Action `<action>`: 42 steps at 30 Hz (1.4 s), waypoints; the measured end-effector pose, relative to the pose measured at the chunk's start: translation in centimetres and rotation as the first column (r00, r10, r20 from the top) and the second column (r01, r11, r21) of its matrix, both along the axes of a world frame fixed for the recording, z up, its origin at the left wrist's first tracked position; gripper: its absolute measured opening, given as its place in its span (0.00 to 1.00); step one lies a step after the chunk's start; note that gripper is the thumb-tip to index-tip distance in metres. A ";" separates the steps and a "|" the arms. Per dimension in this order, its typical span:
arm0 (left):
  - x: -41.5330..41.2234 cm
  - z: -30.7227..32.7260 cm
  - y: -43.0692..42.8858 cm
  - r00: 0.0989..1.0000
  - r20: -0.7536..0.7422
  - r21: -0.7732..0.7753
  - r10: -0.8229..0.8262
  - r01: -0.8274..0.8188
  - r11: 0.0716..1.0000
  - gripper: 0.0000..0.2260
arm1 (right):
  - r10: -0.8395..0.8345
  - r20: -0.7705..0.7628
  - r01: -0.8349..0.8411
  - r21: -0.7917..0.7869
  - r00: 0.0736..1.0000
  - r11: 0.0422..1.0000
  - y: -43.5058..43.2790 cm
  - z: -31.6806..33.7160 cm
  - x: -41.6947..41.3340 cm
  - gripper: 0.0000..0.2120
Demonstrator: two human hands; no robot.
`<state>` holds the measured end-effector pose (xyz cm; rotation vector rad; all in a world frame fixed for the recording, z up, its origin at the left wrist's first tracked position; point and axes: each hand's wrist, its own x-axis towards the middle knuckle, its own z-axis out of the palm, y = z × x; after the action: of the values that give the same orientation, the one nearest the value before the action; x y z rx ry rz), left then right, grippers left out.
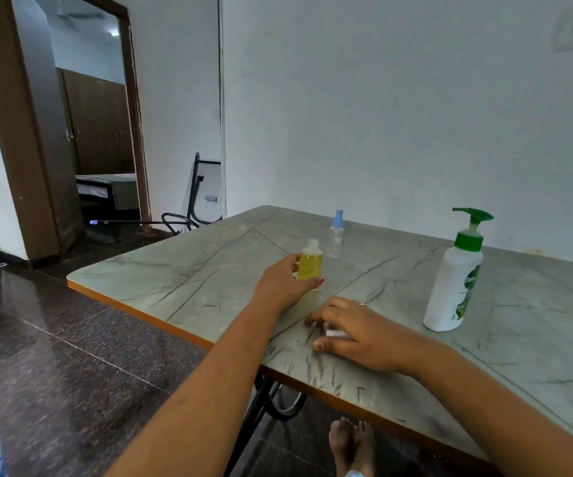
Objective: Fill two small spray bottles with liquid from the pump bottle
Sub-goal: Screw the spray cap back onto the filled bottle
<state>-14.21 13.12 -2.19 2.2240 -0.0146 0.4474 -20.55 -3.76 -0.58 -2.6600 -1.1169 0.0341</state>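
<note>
A small clear bottle (310, 264) full of yellow liquid stands uncapped on the table, and my left hand (283, 284) grips it round the lower part. My right hand (350, 330) lies low on the table over a small white piece (333, 333), which is mostly hidden under the fingers. A second small clear spray bottle (336, 235) with a light blue cap stands upright further back and looks empty. The white pump bottle (454, 280) with a green pump stands upright to the right of my right hand.
The grey marbled table (536, 339) has an orange front edge running along the left. A white wall stands close behind it. A dark glossy floor, a doorway and a folded frame lie to the left. Bare feet show under the table.
</note>
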 end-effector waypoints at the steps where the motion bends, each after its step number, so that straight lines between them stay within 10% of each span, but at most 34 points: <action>1: 0.1 -0.1 0.0 1.000 0.010 -0.013 -0.003 0.003 1.000 0.26 | 0.008 -0.017 -0.008 -0.013 1.000 1.000 -0.3 0.3 0.1 0.20; 21: 0.8 0.0 -0.3 1.000 -0.026 -0.005 0.016 -0.016 1.000 0.28 | -0.257 -0.140 0.186 -0.388 0.956 0.903 -1.9 4.6 2.1 0.29; 29: 0.6 0.1 -0.3 1.000 -0.012 -0.016 0.019 -0.020 1.000 0.28 | -0.220 -0.025 0.202 -0.303 0.975 0.931 -1.3 5.5 3.1 0.19; 32: 0.5 0.2 -0.2 1.000 0.002 -0.036 0.007 -0.007 0.999 0.25 | -0.218 -0.012 0.219 0.055 0.976 0.974 -0.9 7.3 3.8 0.18; 34: 0.5 0.2 -0.1 1.000 0.011 -0.048 0.008 -0.007 0.999 0.24 | -0.239 0.000 0.214 0.441 0.971 0.871 -0.3 8.3 4.8 0.17; 37: 0.4 0.3 -0.1 1.000 0.022 -0.073 0.014 -0.012 0.997 0.24 | -0.278 0.001 0.131 0.881 0.961 0.455 0.9 8.9 6.4 0.12; 42: 0.4 0.3 -0.3 0.999 0.049 -0.081 0.023 -0.019 0.997 0.23 | -0.270 -0.090 0.114 0.991 0.959 0.072 2.9 7.8 8.3 0.08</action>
<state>-13.83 12.83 -1.86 2.1354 0.0005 0.5070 -12.28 -0.88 7.24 -1.4188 -0.3931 -0.7136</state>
